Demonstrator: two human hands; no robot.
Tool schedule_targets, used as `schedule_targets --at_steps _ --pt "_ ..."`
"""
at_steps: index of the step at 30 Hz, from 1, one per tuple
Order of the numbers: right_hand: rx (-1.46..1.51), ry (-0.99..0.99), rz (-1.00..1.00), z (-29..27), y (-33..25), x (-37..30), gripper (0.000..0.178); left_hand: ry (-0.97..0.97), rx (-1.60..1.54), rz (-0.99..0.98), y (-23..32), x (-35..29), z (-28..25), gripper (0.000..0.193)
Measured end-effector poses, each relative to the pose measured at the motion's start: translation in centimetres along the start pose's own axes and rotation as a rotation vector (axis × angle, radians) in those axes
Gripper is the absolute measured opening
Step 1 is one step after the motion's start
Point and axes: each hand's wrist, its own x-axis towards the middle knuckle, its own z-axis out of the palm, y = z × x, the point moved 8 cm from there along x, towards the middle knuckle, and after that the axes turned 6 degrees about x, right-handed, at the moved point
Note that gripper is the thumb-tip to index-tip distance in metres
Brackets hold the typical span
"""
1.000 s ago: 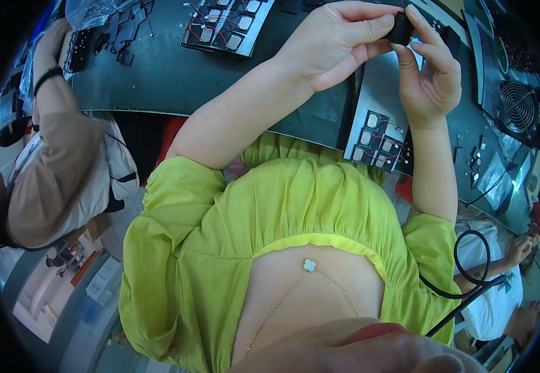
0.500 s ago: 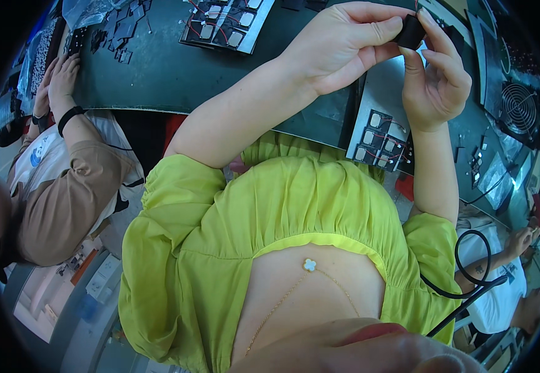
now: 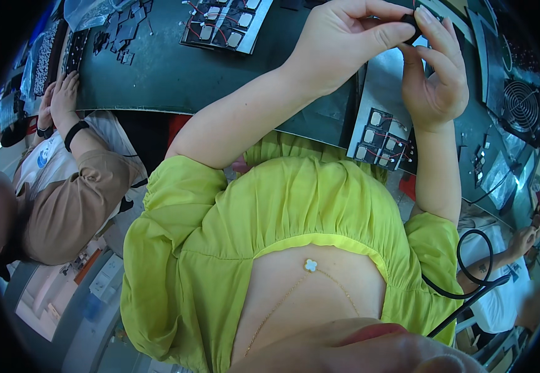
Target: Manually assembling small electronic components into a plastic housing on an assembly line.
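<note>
At the far right of the table, my left hand [image 3: 351,40] pinches a small black block-like part [image 3: 411,28] between thumb and fingers. My right hand [image 3: 436,78] grips the same part from the other side, its fingers bent round it. A thin red wire shows just above the part. Most of the part is hidden by my fingers, so its exact kind cannot be told. Below my right hand lies a silvery metal plate [image 3: 387,78], carrying several black square modules [image 3: 380,140] with pale pads and red wires.
Another metal tray of wired modules [image 3: 223,25] lies on the green table [image 3: 152,74]. Loose black pieces [image 3: 121,31] and a clear plastic bag [image 3: 86,12] are at the left. A round fan grille [image 3: 521,107] stands right. Co-workers' hands [image 3: 65,96] rest at the left edge.
My left thumb and fingers have shifted over the black part, covering more of it. My right fingers have moved slightly too, still on the part.
</note>
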Motion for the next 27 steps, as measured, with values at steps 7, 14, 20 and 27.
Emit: schedule_targets --at_steps 7,14,20,27 --pt "-0.246 0.02 -0.151 -0.1 -1.2 0.2 0.024 0.088 0.225 -0.042 -0.7 0.2 -0.9 0.023" --pt "-0.306 -0.045 -0.124 0.3 -1.6 1.2 0.024 0.18 0.214 -0.074 -0.8 0.0 -1.4 0.022" --pt "-0.208 0.017 -0.067 -0.2 -1.0 0.4 0.023 -0.028 0.287 0.341 0.6 0.0 -1.8 0.02" --pt "0.074 0.169 0.14 -1.2 1.2 -0.8 0.026 0.098 0.332 0.296 2.1 -0.6 0.3 0.02"
